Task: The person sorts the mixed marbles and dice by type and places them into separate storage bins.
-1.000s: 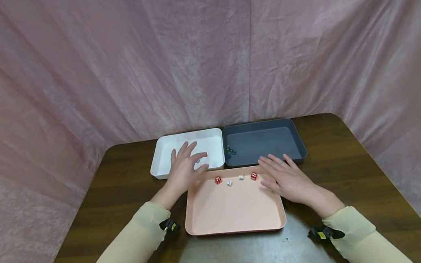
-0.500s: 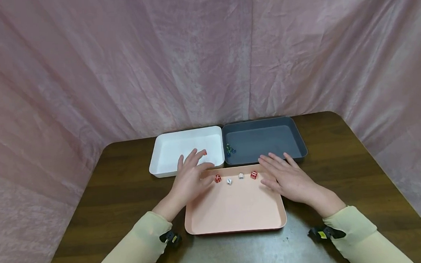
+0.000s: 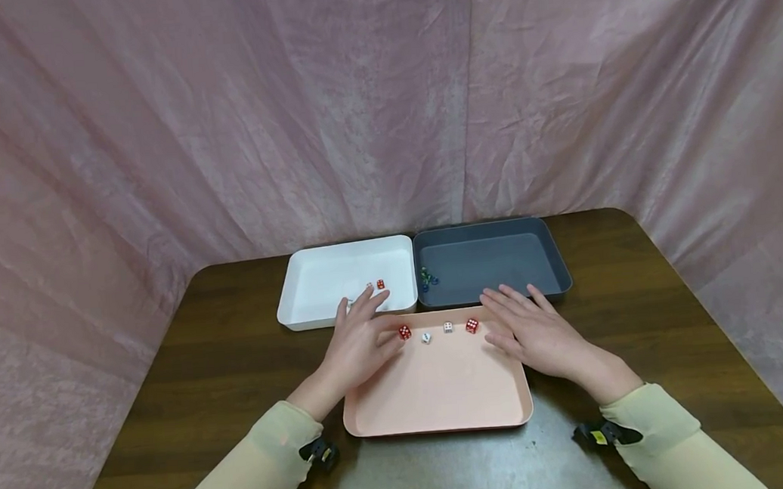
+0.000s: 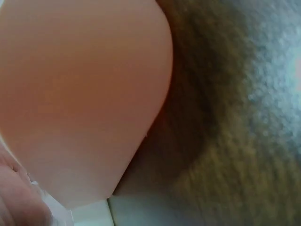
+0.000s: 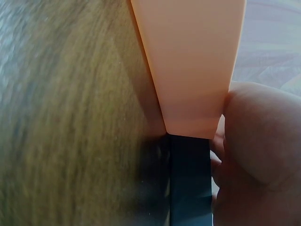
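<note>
In the head view my left hand (image 3: 361,347) hovers over the back left corner of the pink tray (image 3: 436,400). Its thumb and index fingertips stand apart, close beside a red die (image 3: 405,332); whether they touch it I cannot tell. Further right in that tray lie a white die (image 3: 427,338), another white die (image 3: 448,327) and a second red die (image 3: 472,325). My right hand (image 3: 530,333), fingers extended, is at the tray's back right corner with nothing in it. The right wrist view shows part of that hand (image 5: 263,136) beside the tray's outer wall (image 5: 195,70).
Behind on the left stands a white tray (image 3: 319,280) with a small red die (image 3: 381,284) and tiny pale pieces partly behind my fingers. Adjoining it, a dark grey tray (image 3: 495,260) holds small blue-green pieces (image 3: 428,278). All stand on a wooden table (image 3: 235,346).
My left hand has moved back from over the white tray to the pink tray's corner, near the red die. The right hand has stayed in place. The dice in the pink tray have not moved.
</note>
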Demonstrator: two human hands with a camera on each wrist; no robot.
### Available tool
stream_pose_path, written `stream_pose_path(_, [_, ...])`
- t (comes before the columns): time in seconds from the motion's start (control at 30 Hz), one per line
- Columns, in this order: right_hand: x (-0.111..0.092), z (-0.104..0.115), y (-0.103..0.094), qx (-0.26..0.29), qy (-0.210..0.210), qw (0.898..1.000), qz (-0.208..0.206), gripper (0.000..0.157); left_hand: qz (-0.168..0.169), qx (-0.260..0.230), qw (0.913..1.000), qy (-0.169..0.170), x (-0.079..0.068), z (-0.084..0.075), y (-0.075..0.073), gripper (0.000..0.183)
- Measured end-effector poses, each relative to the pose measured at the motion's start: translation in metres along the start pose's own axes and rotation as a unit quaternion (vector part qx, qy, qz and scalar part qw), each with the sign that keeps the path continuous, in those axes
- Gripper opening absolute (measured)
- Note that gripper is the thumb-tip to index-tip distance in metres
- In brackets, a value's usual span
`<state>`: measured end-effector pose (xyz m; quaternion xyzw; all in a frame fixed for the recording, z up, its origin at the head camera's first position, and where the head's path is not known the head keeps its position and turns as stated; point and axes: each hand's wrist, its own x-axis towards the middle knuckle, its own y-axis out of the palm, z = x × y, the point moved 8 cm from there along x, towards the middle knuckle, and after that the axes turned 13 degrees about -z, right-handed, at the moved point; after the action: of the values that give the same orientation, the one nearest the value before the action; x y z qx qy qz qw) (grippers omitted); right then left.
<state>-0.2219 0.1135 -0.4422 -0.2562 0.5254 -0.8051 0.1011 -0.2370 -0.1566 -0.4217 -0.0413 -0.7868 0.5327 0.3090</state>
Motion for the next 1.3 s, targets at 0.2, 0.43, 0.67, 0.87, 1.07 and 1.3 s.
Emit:
stream_pose_path(0.2, [0.000, -0.002, 0.001, 0.000, 0.006, 1.000, 0.006, 0.072, 0.005, 0.006, 1.0000, 0.000, 0.001, 0.002, 0.004, 0.031])
stream_pose_path(0.43, [0.000, 0.001, 0.002, 0.000, -0.005, 1.000, -0.003, 0.071, 0.008, 0.013, 0.9999, 0.002, -0.002, 0.004, 0.009, 0.033])
stream_pose_path(0.67, [0.000, 0.001, 0.000, 0.004, -0.004, 1.000, -0.004, 0.070, 0.005, 0.012, 0.9999, 0.005, -0.003, 0.003, 0.011, 0.031])
stream_pose_path(0.87, [-0.001, 0.001, 0.000, 0.001, -0.005, 1.000, -0.003, 0.069, 0.007, 0.007, 1.0000, 0.000, -0.002, 0.002, 0.012, 0.027])
stream_pose_path(1.07, [-0.001, 0.001, -0.001, 0.002, -0.007, 1.000, -0.004, 0.069, 0.005, 0.005, 1.0000, -0.005, -0.003, 0.004, 0.013, 0.026])
stream_pose_path(1.3, [-0.001, 0.000, 0.000, 0.002, -0.006, 1.000, -0.004, 0.069, 0.002, 0.003, 1.0000, -0.007, -0.004, 0.005, 0.012, 0.022])
